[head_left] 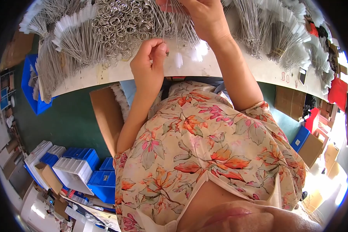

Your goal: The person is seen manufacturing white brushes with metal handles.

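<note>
Just beside the lower right of the heap of metal rings (121, 24), the left hand (147, 60) has thumb and forefinger pressed together, apparently on a thin wire (163, 34). The right hand (207, 20), right of the heap, is partly cut off; I cannot tell its grip. A loose pinch could drop the wire among the loose wires (186, 30) right of the heap, tangling it.

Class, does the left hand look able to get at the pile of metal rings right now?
Probably yes: the left hand is just beside the metal rings, nothing visible blocking it, though it seems to pinch a thin wire.
</note>
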Demonstrator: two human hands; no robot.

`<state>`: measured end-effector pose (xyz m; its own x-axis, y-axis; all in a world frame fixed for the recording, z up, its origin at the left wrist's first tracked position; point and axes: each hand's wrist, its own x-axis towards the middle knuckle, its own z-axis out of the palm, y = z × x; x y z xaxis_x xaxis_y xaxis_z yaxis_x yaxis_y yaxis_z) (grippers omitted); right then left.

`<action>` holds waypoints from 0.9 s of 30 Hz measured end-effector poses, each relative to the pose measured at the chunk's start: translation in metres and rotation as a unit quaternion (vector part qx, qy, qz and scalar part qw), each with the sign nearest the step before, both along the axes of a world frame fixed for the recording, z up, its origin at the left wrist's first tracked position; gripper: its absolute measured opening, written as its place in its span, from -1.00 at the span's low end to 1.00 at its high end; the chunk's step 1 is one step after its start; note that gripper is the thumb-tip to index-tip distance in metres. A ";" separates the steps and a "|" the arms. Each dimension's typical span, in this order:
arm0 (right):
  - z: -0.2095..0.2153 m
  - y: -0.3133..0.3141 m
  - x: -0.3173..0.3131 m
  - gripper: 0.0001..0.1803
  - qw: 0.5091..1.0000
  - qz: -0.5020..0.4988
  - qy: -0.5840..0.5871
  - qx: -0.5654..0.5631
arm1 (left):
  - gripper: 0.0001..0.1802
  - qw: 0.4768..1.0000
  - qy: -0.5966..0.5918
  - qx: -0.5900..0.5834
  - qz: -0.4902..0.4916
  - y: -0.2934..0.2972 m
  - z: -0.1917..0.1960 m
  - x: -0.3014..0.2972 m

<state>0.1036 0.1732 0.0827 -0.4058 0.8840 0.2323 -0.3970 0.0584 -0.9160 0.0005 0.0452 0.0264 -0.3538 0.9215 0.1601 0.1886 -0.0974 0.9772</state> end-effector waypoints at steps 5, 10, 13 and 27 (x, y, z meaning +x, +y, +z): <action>0.001 -0.012 -0.005 -0.83 0.999 0.000 -0.009 -0.052 | -0.87 0.999 -0.001 0.016 0.051 -0.004 -0.002 -0.004; -0.002 -0.022 -0.010 -0.84 0.998 -0.020 0.008 -0.064 | -0.84 0.998 0.003 -0.021 0.056 -0.005 -0.002 -0.008; -0.005 -0.024 -0.008 -0.83 1.000 -0.009 -0.020 0.001 | -0.82 0.998 -0.006 -0.036 0.059 -0.004 -0.002 -0.010; 0.066 -0.047 0.014 -0.85 0.983 0.082 -0.127 0.101 | -0.74 0.992 0.075 0.076 -0.072 -0.026 0.022 -0.045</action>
<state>0.1175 0.1260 0.1489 -0.6064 0.7481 0.2694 -0.1757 0.2043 -0.9630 -0.0445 0.0192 0.0482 -0.1823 0.9219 0.3419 0.3037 -0.2779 0.9113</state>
